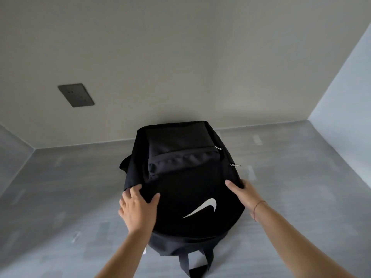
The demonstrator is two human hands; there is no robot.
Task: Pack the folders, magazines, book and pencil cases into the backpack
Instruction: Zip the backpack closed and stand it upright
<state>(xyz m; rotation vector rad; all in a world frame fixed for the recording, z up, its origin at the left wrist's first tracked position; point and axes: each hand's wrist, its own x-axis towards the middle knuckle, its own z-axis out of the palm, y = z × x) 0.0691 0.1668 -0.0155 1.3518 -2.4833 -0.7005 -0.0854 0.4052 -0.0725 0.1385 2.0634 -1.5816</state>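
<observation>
Well, we face pale walls (180, 57) meeting in a corner above a grey surface (301, 177). One black backpack (186, 187) lies front up on it, its long axis running from us to the wall, pocket zips at the far end. Our left hand (138, 207) and right hand (243, 192) clasp its sides, thumbs on top. One dark socket plate (76, 95) is on the wall.

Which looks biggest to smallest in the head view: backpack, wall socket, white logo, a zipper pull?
1. backpack
2. wall socket and white logo, too alike to rank
3. zipper pull
</observation>
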